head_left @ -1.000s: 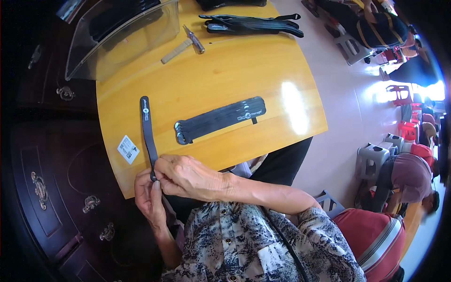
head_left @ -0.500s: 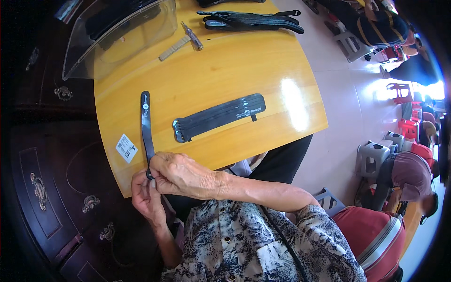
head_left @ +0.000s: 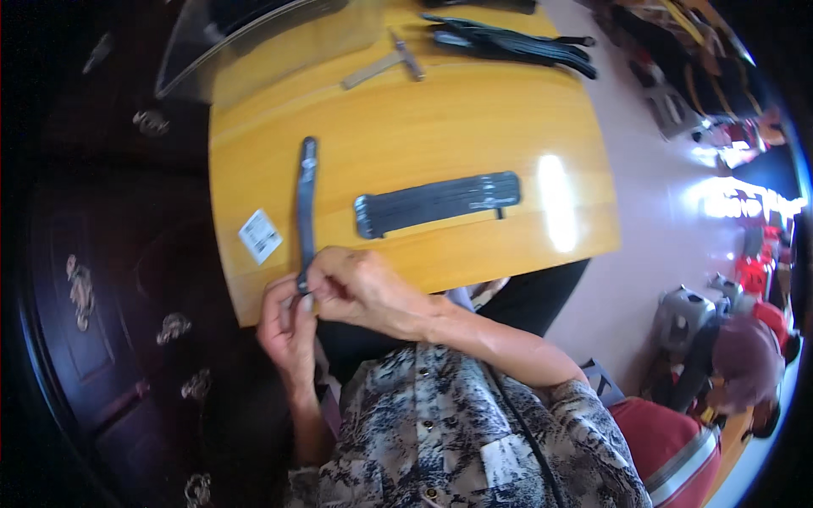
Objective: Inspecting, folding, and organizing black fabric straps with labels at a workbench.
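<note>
Both hands meet at the near end of a black strap (head_left: pixel 306 203), whose far part lies on the yellow table. My left hand (head_left: pixel 288 322) pinches that end from below, thumb up against it. My right hand (head_left: pixel 351 284) is closed on the same end from the right, fingertips bent in; its fingers partly hide the strap's tip. Right of them, a neat row of several black straps (head_left: pixel 436 205) lies side by side on the table. A white printed label (head_left: pixel 260 235) lies left of the single strap.
At the far side lie a bundle of black straps (head_left: pixel 517 46), a small tool with a purplish handle (head_left: pixel 408 59) and a tan strip (head_left: pixel 373 71). A clear plastic bin (head_left: pixel 288 42) stands far left. Dark drawers (head_left: pixel 80 296) flank the table; a red seat (head_left: pixel 665 440) is at right.
The whole view has shifted, so the table and hands sit further right and higher in the picture. Both hands keep their pinch on the strap's near end.
</note>
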A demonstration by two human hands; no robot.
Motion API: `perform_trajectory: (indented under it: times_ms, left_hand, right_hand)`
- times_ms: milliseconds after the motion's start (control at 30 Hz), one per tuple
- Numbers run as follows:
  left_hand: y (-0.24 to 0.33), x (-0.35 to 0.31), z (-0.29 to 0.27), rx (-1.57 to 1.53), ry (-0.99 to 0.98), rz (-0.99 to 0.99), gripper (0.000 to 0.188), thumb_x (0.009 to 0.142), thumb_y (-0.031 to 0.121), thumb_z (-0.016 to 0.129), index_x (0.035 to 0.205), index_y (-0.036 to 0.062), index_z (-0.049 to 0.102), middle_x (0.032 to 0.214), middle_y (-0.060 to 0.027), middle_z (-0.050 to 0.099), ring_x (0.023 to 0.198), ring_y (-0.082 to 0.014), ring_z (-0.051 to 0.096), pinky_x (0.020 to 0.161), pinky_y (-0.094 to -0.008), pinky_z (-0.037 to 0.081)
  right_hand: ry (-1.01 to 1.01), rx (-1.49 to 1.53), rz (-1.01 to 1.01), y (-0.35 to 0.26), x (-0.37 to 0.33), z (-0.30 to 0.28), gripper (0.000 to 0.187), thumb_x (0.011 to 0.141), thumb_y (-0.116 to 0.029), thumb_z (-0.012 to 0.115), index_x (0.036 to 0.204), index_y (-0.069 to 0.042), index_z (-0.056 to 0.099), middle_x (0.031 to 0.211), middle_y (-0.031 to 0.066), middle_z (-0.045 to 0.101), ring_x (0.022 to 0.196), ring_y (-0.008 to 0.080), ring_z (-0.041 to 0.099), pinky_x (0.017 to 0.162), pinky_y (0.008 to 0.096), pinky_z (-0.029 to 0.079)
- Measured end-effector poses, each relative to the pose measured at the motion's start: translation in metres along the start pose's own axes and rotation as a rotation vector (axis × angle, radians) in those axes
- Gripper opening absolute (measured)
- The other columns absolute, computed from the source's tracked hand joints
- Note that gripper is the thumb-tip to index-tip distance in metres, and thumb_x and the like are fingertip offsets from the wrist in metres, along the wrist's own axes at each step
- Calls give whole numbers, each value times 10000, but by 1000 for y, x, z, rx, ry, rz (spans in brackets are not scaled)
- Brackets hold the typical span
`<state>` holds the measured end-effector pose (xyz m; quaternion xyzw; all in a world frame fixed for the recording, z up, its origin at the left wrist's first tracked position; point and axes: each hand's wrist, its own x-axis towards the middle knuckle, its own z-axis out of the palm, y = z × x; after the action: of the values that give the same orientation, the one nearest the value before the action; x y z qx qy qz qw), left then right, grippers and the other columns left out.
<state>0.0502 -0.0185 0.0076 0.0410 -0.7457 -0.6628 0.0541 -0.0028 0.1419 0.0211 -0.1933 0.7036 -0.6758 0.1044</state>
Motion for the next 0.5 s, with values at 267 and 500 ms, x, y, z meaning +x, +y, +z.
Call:
perform_trajectory:
  times_ms: [267, 500]
  left_hand:
    - [3, 14, 24, -45, 1, 137, 185, 793, -93, 577, 969, -47, 547, 1004, -84, 547, 925, -125, 556, 824, -247, 473]
    - [4, 16, 22, -54, 33, 120, 172, 790, -108, 569, 952, -51, 564, 988, -78, 559, 889, -114, 566, 774, -236, 487]
  right_hand:
    - [89, -113, 49, -6, 1, -8, 111, 752, -43, 655, 784, -13, 553, 656, 103, 535, 553, 162, 550, 521, 285, 457]
    - [90, -67, 83, 2, 6, -2, 119, 768, -52, 657, 801, -8, 551, 692, 78, 556, 572, 121, 539, 526, 259, 457]
